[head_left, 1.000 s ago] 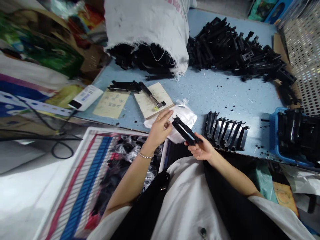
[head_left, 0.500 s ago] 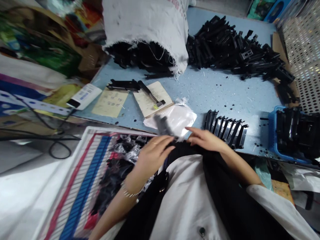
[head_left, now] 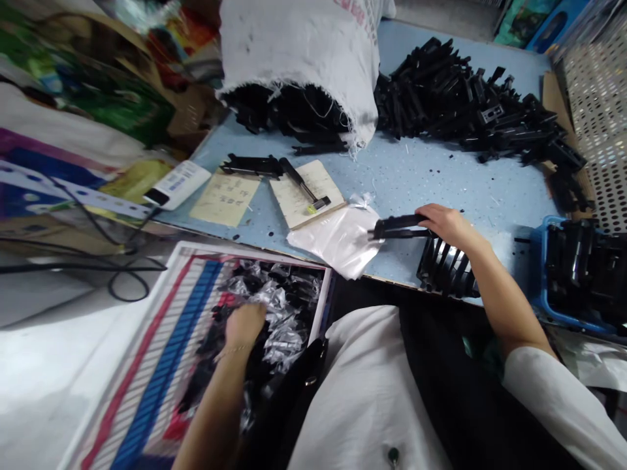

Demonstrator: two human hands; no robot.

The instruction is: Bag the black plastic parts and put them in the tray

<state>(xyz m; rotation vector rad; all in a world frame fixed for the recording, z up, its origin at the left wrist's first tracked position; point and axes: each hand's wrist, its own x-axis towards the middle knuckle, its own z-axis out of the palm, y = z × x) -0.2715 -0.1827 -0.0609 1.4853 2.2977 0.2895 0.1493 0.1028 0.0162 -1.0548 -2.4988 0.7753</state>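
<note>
My right hand [head_left: 447, 225] is closed on the end of long black plastic parts [head_left: 398, 225], which look like two pieces side by side. They stick out leftward over the right edge of a stack of clear plastic bags [head_left: 337, 240]. Just below that hand stands a row of similar black parts [head_left: 443, 269]. My left hand [head_left: 245, 324] is down in a white-rimmed bin [head_left: 321, 307], over black parts in crinkled clear bags [head_left: 284, 326]. Its fingers point down and are hidden, so whether it holds anything cannot be seen.
A white woven sack [head_left: 298, 46] of black parts lies at the back, beside a large heap of parts [head_left: 470, 104]. A blue basket [head_left: 543, 261] stands right. A notepad [head_left: 306, 189], a hammer-like tool [head_left: 306, 186] and a white device [head_left: 179, 185] lie left.
My left hand has gone down and left into the bin; the blurred dark thing near it is no longer there. My right hand has moved up and right and now holds black parts.
</note>
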